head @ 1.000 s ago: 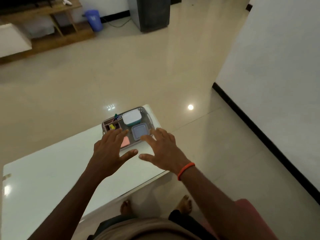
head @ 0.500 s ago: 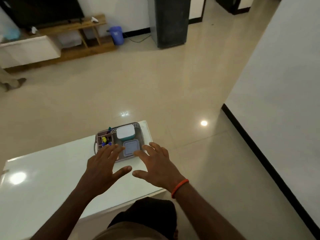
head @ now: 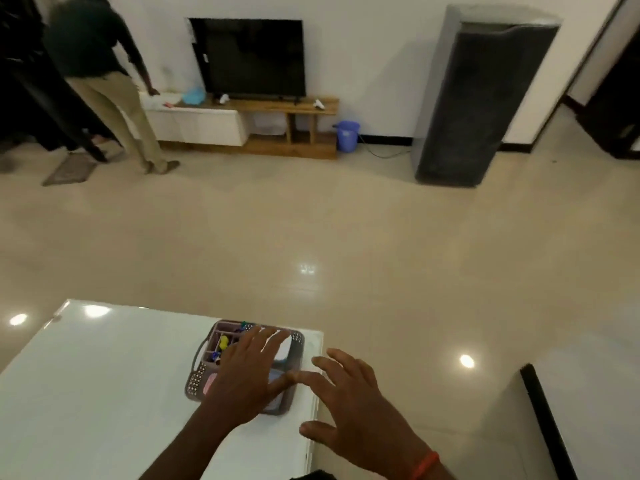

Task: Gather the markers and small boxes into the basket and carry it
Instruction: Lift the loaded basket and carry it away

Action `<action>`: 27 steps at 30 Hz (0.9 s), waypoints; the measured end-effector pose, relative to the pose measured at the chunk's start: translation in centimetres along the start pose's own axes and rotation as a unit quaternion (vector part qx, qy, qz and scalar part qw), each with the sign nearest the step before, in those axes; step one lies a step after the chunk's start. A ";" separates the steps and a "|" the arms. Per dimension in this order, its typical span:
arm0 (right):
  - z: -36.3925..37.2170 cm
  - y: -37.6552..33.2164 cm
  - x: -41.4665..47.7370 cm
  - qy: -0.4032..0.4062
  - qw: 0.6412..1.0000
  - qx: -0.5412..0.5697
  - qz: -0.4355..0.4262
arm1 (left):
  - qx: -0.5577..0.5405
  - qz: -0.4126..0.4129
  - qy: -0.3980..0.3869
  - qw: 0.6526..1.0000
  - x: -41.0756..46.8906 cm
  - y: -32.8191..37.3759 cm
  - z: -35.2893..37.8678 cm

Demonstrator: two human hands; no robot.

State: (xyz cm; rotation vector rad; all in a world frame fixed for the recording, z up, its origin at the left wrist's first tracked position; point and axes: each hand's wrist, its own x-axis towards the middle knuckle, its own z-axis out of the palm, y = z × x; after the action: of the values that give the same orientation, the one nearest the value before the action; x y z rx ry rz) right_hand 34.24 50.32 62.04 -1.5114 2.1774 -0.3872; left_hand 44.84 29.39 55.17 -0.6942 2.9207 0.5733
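Note:
A grey perforated basket (head: 196, 379) stands on the white table (head: 104, 382) near its right edge. Coloured markers (head: 223, 342) lie in its far-left compartments, and a pink box (head: 209, 384) shows at its near left. My left hand (head: 249, 375) hovers over the basket with fingers spread, hiding most of the small boxes inside. My right hand (head: 349, 403) is spread open to the right of the basket, over the table's right edge. Neither hand holds anything.
Shiny tiled floor lies beyond the table. A person (head: 104, 81) stands at the far left by a wooden TV stand (head: 277, 109) with a TV (head: 249, 57). A blue bucket (head: 347, 135) and a tall dark appliance (head: 481, 98) stand by the far wall.
The view has lifted, bringing the far wall, TV and person into sight. My left hand has moved over the basket and my right hand has shifted to the basket's right side.

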 end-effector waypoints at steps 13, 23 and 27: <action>-12.0 12.9 14.1 -0.021 0.988 -0.035 -0.146 | -0.009 -0.158 0.084 0.984 11.0 7.0 -1.8; -18.7 23.3 23.5 -0.130 0.950 -0.054 -0.278 | -0.076 -0.354 0.103 0.926 18.8 15.0 -1.2; -20.5 24.9 28.0 -0.161 0.931 -0.062 -0.321 | -0.114 -0.411 0.150 0.892 20.7 17.5 -0.5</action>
State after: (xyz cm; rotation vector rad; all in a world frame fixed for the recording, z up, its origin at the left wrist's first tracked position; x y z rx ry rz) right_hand -4.54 32.51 61.95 -2.1707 1.4413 -0.1803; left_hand 18.48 34.98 58.13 -2.0419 2.4194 0.7305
